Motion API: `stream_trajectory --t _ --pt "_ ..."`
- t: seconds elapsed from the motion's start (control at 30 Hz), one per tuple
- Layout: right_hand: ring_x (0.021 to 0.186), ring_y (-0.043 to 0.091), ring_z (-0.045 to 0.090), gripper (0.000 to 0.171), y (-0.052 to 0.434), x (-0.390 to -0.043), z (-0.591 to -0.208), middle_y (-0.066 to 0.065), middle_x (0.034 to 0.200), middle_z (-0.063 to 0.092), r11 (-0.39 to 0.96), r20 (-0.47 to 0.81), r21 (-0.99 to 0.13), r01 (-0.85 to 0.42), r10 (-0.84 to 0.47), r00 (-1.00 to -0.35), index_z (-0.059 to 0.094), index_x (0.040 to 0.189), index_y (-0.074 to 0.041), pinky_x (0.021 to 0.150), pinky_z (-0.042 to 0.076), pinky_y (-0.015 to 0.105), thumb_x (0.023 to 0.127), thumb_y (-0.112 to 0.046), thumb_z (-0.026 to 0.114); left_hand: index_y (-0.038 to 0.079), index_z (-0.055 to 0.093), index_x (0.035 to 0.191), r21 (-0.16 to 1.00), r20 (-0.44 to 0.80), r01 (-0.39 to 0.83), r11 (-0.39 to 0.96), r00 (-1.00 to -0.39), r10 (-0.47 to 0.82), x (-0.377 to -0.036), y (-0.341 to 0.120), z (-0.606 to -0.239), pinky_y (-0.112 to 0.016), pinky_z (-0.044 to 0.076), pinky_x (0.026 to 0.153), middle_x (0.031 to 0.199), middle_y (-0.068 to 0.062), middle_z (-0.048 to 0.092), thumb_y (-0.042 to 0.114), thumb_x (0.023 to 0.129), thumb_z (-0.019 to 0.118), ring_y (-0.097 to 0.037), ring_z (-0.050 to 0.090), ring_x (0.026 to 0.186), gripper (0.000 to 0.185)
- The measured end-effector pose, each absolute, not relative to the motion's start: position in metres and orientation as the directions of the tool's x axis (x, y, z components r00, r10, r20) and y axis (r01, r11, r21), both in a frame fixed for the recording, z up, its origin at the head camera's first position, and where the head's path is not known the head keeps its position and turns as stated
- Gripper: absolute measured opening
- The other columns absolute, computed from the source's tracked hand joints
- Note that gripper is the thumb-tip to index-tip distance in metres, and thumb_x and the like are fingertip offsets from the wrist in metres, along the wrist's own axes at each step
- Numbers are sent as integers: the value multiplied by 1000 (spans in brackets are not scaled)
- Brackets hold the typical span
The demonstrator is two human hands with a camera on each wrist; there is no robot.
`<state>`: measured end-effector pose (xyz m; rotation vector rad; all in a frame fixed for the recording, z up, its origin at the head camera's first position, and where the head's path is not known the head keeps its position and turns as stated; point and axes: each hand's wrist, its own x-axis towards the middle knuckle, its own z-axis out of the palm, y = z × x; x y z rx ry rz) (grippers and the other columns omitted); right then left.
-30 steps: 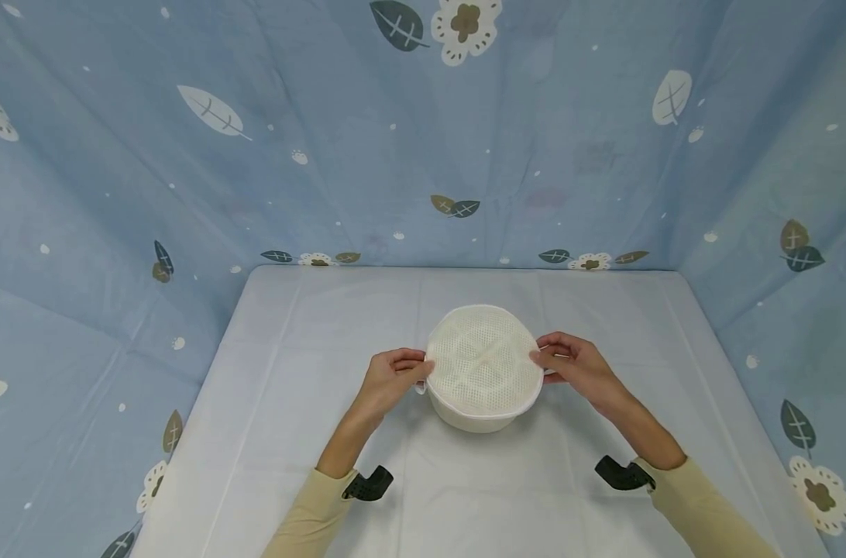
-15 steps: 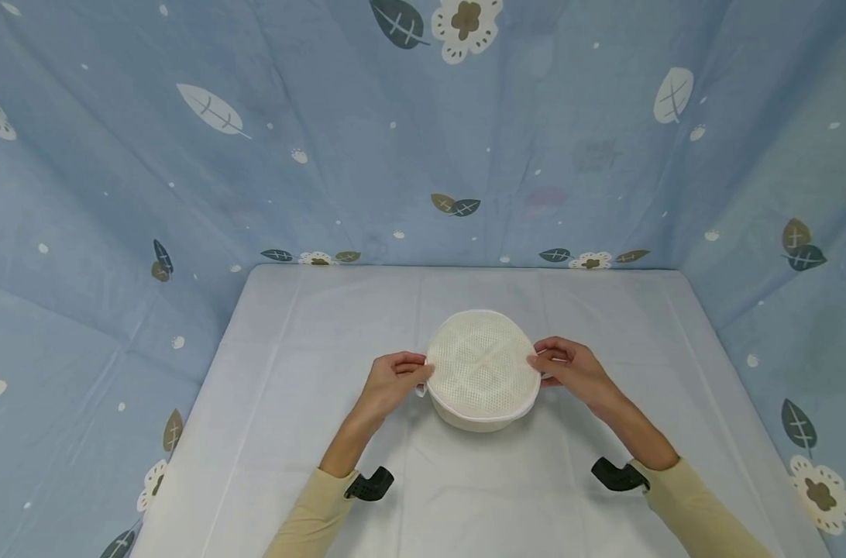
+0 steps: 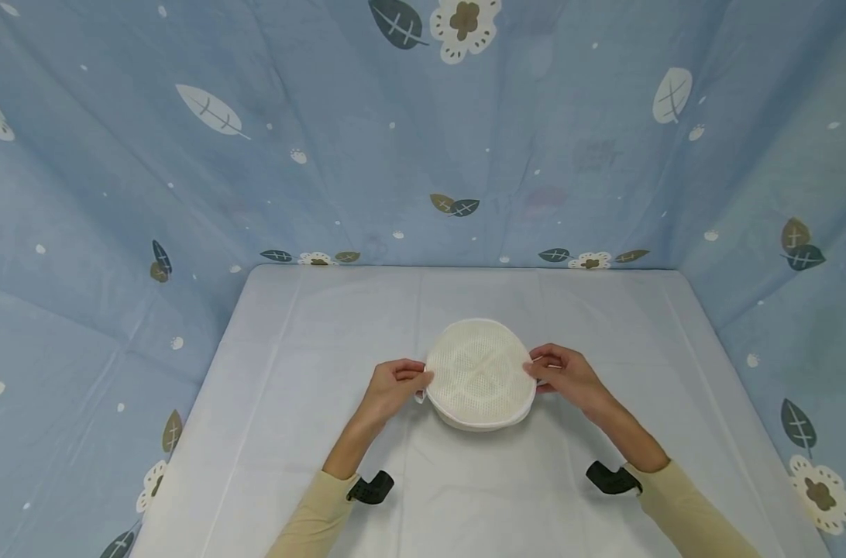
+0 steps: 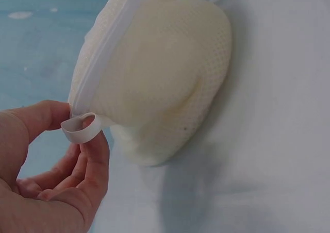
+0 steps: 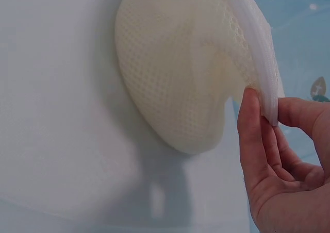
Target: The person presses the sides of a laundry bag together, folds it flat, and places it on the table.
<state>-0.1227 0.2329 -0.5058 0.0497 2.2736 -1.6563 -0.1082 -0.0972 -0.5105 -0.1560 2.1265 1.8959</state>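
A cream mesh laundry bag (image 3: 480, 373), round-topped with a white banded rim, is in the middle of the head view. My left hand (image 3: 393, 387) pinches its left edge between thumb and fingers, and a small white loop (image 4: 82, 130) sticks out there in the left wrist view. On the opposite edge, my right hand (image 3: 565, 378) pinches the white rim (image 5: 263, 63). Both wrist views show the soft mesh body sagging below the rim, its side creased and dented, close over the white surface. The top faces up toward the head camera.
A white cloth-covered table (image 3: 311, 325) lies under the bag. Blue curtain (image 3: 353, 139) with leaf and flower prints encloses the back and both sides. A black wrist camera (image 3: 371, 487) sits by the left sleeve, another black camera (image 3: 613, 477) by the right.
The bag's top has come down and slightly toward me, so less of its side shows below the rim. My right hand has moved a little left and nearer; both hands keep their grip.
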Motion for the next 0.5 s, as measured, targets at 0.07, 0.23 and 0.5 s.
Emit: stream_trajectory --t 0.07,0.23,0.5 --pt "86 17 69 45 233 -123 -509 11 101 66 324 -280 -921 217 -162 -946 58 128 6 74 62 33 97 -24 74 -8 69 112 953 -285 -271 136 -953 104 -108 -97 -513 -41 58 74 88 -9 74 11 94 75 -17 66 71 28" --pt "85 17 69 44 233 -122 -517 11 100 67 337 -295 -913 232 -150 -944 59 125 5 73 62 33 97 -25 75 -12 68 114 950 -296 -278 144 -948 116 -106 -97 -510 -51 57 80 89 -12 74 7 95 72 -19 67 73 27" --pt "83 18 70 42 230 -122 -522 11 99 67 365 -284 -908 207 -171 -943 59 125 5 65 60 33 98 -23 74 -16 66 111 963 -249 -231 136 -959 135 -96 -96 -489 -36 57 68 87 -15 73 3 94 71 -19 66 71 26"
